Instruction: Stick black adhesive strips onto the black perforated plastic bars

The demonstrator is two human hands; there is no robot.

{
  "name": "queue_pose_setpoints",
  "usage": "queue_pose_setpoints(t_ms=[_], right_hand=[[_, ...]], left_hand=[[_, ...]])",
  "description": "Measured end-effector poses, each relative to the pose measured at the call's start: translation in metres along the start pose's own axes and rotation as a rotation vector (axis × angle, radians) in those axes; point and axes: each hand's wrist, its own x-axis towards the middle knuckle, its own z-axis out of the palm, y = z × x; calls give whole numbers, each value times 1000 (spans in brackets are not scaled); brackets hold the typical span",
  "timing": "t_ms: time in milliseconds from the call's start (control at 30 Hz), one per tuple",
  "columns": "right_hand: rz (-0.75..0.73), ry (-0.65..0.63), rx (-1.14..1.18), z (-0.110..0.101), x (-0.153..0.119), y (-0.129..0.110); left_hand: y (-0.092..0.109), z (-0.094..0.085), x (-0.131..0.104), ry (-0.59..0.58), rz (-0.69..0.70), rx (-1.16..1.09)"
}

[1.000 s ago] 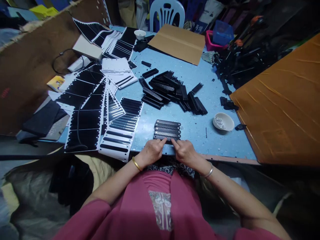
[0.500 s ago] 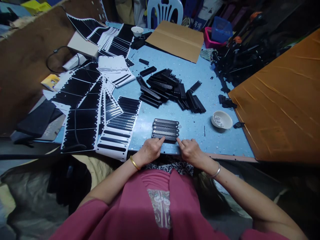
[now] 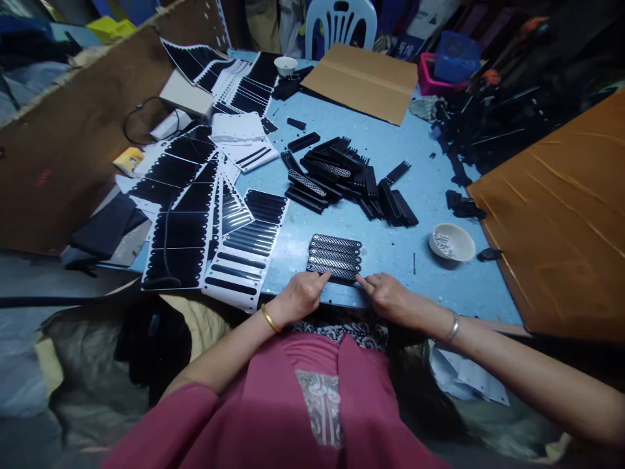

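Note:
On the blue table in front of me lies a row of several narrow black bars (image 3: 335,253), side by side. Their tops have a pale mesh pattern and a small round mark at each end. My left hand (image 3: 303,293), with a gold bangle at the wrist, is closed at the near bar, index finger reaching its front edge. At the right end of that same bar is my right hand (image 3: 388,296), curled, its index fingertip touching the corner. The palms and thumbs are mostly hidden.
A pile of loose black bars (image 3: 342,170) lies beyond the row. To the left are sheets of black strips (image 3: 183,221). A white bowl of small shiny pieces (image 3: 452,243) stands right, beside a thin pin (image 3: 415,263). Cardboard (image 3: 364,81) lies at the back; an orange-brown panel (image 3: 561,221) borders the right.
The whole view has shifted, so the table and its things appear farther right. Both hands stay at the near bar, with little visible change in their fingers.

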Motion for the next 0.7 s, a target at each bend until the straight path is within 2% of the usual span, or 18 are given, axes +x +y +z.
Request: queue_pose_setpoints(t_ms=[167,400,567,700], right_hand=[[42,74,25,2,0,-6],[59,76,41,2,0,-7],[85,129,105,12,-1,-7],[109,151,163,16,-1,-7]], left_hand=[[-16,-10,-12,17,-37,48],[-30,-14,-27,-30,-62,18],[-32,-16,-26,-84,-114,-63],[-35,-25,-20,-156,-128,-62]])
